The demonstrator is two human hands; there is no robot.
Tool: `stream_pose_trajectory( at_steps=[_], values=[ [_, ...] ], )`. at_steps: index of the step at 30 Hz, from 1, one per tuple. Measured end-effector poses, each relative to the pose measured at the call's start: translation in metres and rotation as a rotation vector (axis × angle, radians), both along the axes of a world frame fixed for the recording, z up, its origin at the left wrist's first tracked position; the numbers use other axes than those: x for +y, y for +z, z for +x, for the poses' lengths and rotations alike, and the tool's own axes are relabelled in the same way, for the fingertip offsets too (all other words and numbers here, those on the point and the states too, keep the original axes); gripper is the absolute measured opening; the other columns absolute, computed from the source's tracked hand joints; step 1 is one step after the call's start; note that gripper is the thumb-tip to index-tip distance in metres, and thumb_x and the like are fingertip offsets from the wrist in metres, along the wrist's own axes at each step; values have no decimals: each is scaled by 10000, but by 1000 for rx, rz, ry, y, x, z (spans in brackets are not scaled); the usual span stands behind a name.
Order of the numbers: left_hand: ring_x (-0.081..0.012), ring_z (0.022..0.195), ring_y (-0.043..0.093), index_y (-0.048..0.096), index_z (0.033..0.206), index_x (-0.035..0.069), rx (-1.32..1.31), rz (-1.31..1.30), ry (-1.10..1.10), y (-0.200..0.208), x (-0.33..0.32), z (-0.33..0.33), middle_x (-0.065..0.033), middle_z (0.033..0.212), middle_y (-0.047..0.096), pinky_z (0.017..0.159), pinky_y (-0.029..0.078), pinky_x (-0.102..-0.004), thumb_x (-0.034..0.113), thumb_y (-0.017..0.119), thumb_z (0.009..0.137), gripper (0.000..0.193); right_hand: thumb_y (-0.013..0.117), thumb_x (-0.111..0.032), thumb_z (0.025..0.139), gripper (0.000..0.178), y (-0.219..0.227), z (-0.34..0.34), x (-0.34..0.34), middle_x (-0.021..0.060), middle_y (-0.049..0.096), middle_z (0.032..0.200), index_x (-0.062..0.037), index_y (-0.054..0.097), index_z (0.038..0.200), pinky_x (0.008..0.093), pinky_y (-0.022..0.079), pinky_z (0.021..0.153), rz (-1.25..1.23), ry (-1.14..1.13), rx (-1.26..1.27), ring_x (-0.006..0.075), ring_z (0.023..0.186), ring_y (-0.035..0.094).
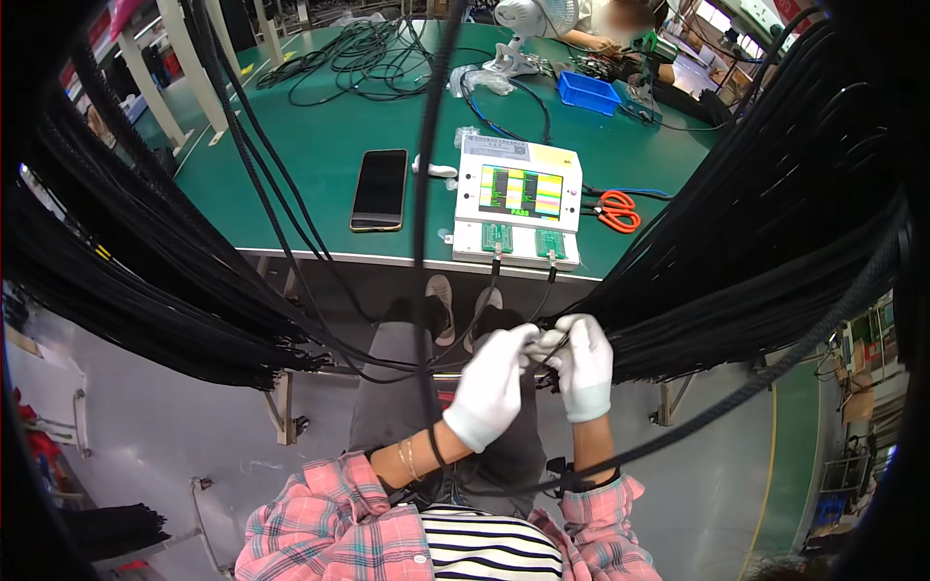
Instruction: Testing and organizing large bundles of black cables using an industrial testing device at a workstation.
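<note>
My left hand [489, 385] and my right hand [583, 368], both in white gloves, meet above my lap, just off the table's front edge. Their fingers are closed and pinched together around a thin black cable [553, 351]; its end is hidden among the fingertips. Beyond them on the green table stands a white cable tester [518, 153] with a lit colour screen [521, 192]. Two black cable plugs [497, 268] hang from the green connector boards [497, 238] at its front.
Bundles of black cables [707, 232] hang at the right, more [145, 242] at the left. A phone [380, 191], orange-handled scissors [617, 211], a blue tray [589, 93], a white fan [523, 29] and loose cables [363, 58] lie on the table [291, 126]. Another person [605, 24] sits opposite.
</note>
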State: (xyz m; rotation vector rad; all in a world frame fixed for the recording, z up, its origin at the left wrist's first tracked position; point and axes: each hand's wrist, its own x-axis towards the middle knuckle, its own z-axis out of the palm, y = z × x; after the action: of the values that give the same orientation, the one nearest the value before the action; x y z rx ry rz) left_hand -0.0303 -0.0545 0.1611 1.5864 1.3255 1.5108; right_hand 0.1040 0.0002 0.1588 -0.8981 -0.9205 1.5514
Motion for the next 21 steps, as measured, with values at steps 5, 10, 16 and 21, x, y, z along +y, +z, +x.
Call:
stream_pose_trajectory(
  at_steps=[5, 10, 16, 21],
  values=[
    [-7, 488, 349, 564, 1089, 24, -411, -231, 93, 11, 42, -47, 52, 682, 453, 424, 281, -185, 72, 465, 943, 183, 573, -186, 937, 191, 11, -5, 44, -17, 512, 630, -27, 595, 1039, 200, 352, 473, 136, -114, -418, 27, 530, 449],
    [-63, 390, 387, 675, 852, -16, -584, -531, 13, 19, 82, -55, -22, 549, 566, 434, 335, -236, 204, 569, 925, 255, 659, -175, 873, 226, 16, -19, 73, 33, 611, 641, 51, 662, 890, 250, 433, 566, 328, -155, -775, 42, 593, 486],
    [-7, 365, 262, 655, 783, 24, -565, -369, 57, 8, 94, -41, 89, 471, 353, 356, 173, -206, 209, 563, 931, 255, 598, -174, 907, 255, 18, -29, 72, 83, 591, 584, 50, 644, 795, 304, 401, 520, 410, -156, -775, 106, 514, 483],
    [-18, 400, 330, 655, 738, 19, -377, -275, 111, 3, 88, -41, 73, 488, 412, 390, 233, -218, 190, 571, 920, 264, 646, -185, 880, 205, 7, -22, 46, 132, 592, 625, 19, 643, 886, 322, 459, 559, 402, -110, -931, 196, 519, 556]
  ],
)
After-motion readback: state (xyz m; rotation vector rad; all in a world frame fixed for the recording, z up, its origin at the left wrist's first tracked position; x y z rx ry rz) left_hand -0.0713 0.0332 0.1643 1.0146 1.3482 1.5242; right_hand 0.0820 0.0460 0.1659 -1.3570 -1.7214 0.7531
